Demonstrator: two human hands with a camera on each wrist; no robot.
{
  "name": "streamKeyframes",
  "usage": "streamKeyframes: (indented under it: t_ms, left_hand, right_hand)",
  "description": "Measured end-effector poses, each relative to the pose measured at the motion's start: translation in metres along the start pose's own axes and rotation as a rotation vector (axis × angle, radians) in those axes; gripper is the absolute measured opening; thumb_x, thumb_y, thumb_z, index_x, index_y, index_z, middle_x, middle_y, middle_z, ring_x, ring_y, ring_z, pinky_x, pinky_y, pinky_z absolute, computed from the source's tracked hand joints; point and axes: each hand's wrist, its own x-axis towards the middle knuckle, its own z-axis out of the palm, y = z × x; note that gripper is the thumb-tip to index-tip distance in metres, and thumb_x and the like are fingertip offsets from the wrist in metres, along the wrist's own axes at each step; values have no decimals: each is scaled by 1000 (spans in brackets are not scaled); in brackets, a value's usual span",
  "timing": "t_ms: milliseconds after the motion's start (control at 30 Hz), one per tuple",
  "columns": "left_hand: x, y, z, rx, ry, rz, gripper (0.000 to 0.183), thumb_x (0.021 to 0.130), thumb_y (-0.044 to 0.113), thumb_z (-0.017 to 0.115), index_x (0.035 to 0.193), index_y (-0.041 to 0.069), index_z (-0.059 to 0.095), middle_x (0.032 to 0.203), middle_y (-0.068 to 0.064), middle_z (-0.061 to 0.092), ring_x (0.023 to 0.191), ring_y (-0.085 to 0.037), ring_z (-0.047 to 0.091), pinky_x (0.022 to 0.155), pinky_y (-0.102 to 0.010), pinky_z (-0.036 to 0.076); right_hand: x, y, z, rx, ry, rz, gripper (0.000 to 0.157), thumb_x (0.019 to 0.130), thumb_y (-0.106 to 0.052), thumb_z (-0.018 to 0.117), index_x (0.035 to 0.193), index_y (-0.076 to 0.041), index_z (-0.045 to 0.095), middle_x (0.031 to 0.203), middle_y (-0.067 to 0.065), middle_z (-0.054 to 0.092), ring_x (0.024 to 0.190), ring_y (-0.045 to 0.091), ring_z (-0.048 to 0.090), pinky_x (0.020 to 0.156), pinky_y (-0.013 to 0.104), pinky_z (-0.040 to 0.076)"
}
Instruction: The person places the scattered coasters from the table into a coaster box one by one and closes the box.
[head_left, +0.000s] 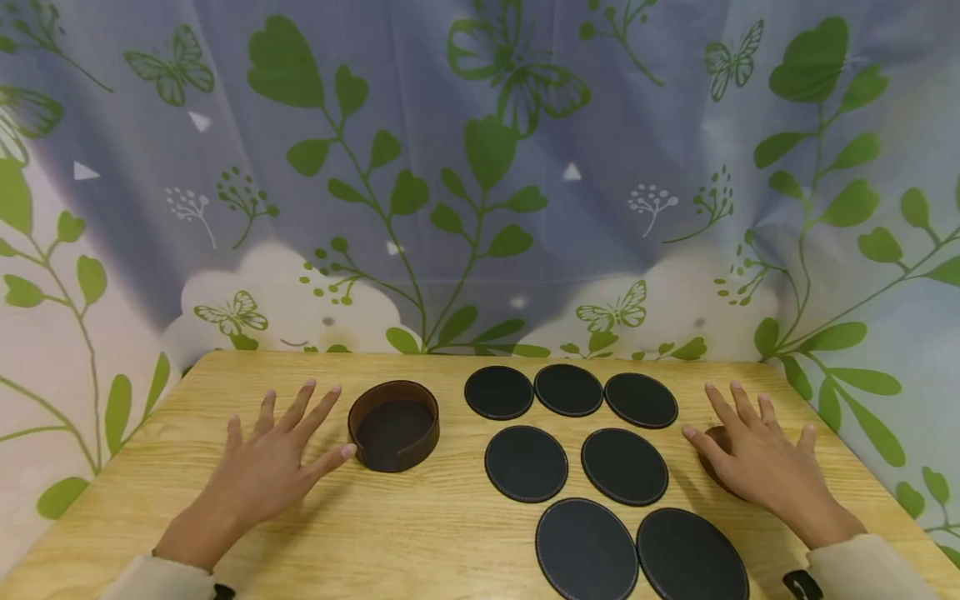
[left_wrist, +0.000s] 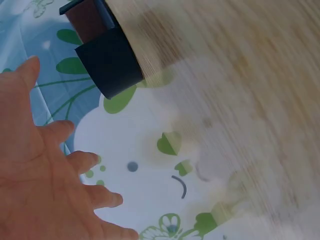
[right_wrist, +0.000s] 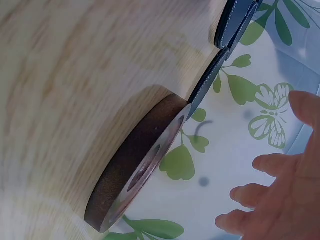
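Observation:
My left hand (head_left: 273, 458) is spread above the table, its thumb tip right at the wall of a round, dark-brown coaster holder (head_left: 393, 395) with a notch in its side. In the left wrist view this holder (left_wrist: 112, 65) is beyond the thumb. On the other side, my right hand (head_left: 772, 467) has its fingers spread and partly covers a round brown thing (head_left: 719, 437). The right wrist view shows it as a thick, low disc (right_wrist: 137, 145) with a paler top, apart from the fingers. Neither hand grips anything.
Between the hands, several black round coasters (head_left: 527, 463) with stitched edges lie flat in three rows. They rest on a light wooden table (head_left: 420, 533). A curtain (head_left: 615, 167) with green leaves and butterflies hangs behind the table's far edge and along both sides.

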Motion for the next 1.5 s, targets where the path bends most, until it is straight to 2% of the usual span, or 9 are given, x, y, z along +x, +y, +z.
streamKeyframes:
  t_ms: [233,467,633,833,1000,1133,1233,1333,1500]
  left_hand:
    - [2,-2,0,-107,-41,8,85,101,72,48,170,33,18,174,-20,20,151,-66,18,106,-90,14]
    - [6,-7,2,-270,-78,62,83,104,63,53,170,28,17,173,-24,18,148,-70,19,104,-89,21]
    - [12,-11,3,-451,-133,68,90,102,60,59,171,23,13,173,-28,14,150,-65,22,107,-82,30]
    - [17,-17,2,-589,-214,11,99,99,57,67,171,28,6,172,-28,18,147,-59,37,101,-70,47]
    - [21,-23,2,-708,-236,58,99,99,47,72,171,24,8,175,-21,12,152,-57,30,110,-70,41]
    - [27,-25,5,-777,-240,106,100,98,40,75,171,16,11,174,-25,14,150,-58,32,114,-67,39]
    - [32,-26,8,-807,-255,112,102,97,37,77,170,13,11,173,-27,14,150,-59,32,113,-64,43]
    - [38,-26,11,-835,-278,110,104,96,36,78,171,14,10,174,-26,12,151,-59,29,111,-62,45]
    - [48,-28,13,-898,-314,117,105,96,33,79,171,13,8,173,-28,13,152,-56,30,116,-63,39]
  right_hand:
    - [-2,-2,-1,19,7,4,96,102,-75,39,170,-13,10,170,33,8,149,67,13,98,93,1]
    - [-6,-6,-2,22,24,-15,101,99,-73,51,170,-14,11,168,35,16,148,67,20,99,92,11]
    - [-10,-8,-3,51,24,-37,103,98,-69,59,170,-10,14,164,38,28,142,66,33,96,89,26]
    - [-15,-10,-3,118,3,-79,104,96,-64,67,166,-1,23,155,40,41,129,64,51,87,70,49]
    - [-22,-13,-2,185,-9,-115,102,94,-58,73,164,0,28,154,39,44,131,62,51,91,70,49]
    - [-29,-14,0,234,-24,-147,99,91,-51,79,161,1,34,152,36,49,134,60,50,94,70,48]
    - [-33,-14,4,274,-64,-166,98,89,-46,83,160,2,35,149,34,53,129,55,57,92,62,54]
    - [-38,-13,7,362,-154,-176,99,90,-40,83,162,1,30,152,36,49,128,55,59,87,54,59]
    - [-48,-12,14,493,-282,-232,99,90,-28,84,163,4,24,157,40,36,133,65,48,84,45,61]
